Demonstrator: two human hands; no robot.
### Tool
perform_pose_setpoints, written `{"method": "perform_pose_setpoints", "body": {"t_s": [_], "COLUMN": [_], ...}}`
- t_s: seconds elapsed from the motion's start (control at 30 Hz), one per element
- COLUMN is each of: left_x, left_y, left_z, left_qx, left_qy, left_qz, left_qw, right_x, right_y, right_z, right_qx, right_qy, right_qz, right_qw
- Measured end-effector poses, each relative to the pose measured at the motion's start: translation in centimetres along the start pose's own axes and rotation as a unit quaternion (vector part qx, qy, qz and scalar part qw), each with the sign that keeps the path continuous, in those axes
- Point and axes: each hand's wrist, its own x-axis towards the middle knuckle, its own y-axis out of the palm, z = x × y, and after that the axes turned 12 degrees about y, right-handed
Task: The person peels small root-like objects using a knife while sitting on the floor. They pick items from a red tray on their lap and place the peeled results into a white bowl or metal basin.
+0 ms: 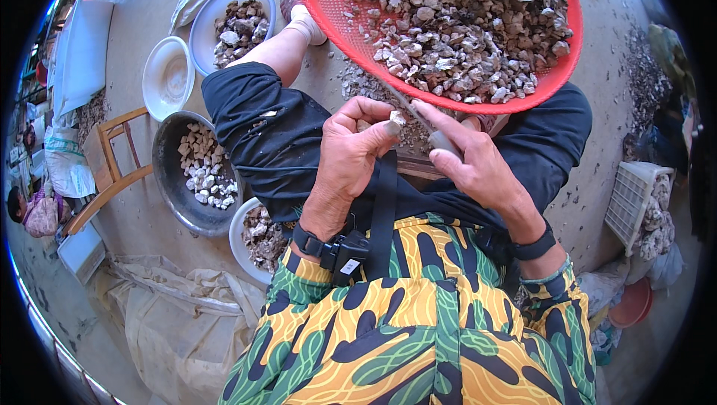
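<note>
Between the thumb and fingers of my left hand [353, 141] is a small whitish lump [397, 118], with another pale piece partly hidden in the curled fingers. My right hand [479, 161] grips the grey handle [442, 143] of a knife. Its narrow blade [404, 98] points up and to the left, just right of the lump; a gap shows between them. Beyond both hands, a red plastic mesh basket [336, 41] holds a large heap of rough lumps [448, 52], pale in front and darker behind.
To the left stand a bluish basin [200, 29] of dark lumps, a white basin [168, 77], a dark basin [168, 192] of pale lumps and a white bowl [240, 248] of brown scraps. A wooden chair [115, 175] is farther left. A white crate [633, 200] stands right. Another person [42, 211] is far left.
</note>
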Motion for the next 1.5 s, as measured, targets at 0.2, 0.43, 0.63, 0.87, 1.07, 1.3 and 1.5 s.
{"method": "perform_pose_setpoints", "body": {"t_s": [0.2,0.43,0.63,0.87,1.07,1.3,1.5], "left_x": [0.1,0.3,0.2,0.3,0.3,0.3,0.4], "left_y": [-0.3,-0.5,-0.6,0.0,-0.1,0.3,0.4], "left_z": [-0.5,-0.2,0.6,0.3,0.5,0.7,0.6], "left_qx": [-0.057,-0.067,-0.029,-0.024,-0.042,-0.022,-0.004], "left_qy": [-0.011,-0.035,-0.026,-0.012,-0.016,-0.020,-0.016], "left_qz": [-0.032,-0.023,0.039,-0.023,-0.007,0.004,-0.003], "left_qw": [0.998,0.997,0.998,0.999,0.999,1.000,1.000], "right_x": [-0.5,-0.4,-0.5,-0.5,-0.5,-0.4,-0.3], "right_y": [0.3,0.6,0.7,0.5,0.4,0.1,-0.1], "right_z": [0.7,-0.1,0.0,0.0,0.2,0.6,0.7], "right_qx": [-0.116,-0.112,-0.151,-0.131,-0.125,-0.101,-0.052], "right_qy": [-0.079,-0.051,-0.034,-0.049,-0.052,-0.051,-0.043], "right_qz": [0.015,0.015,-0.003,-0.004,0.001,0.013,0.019], "right_qw": [0.990,0.992,0.988,0.990,0.991,0.993,0.998]}}
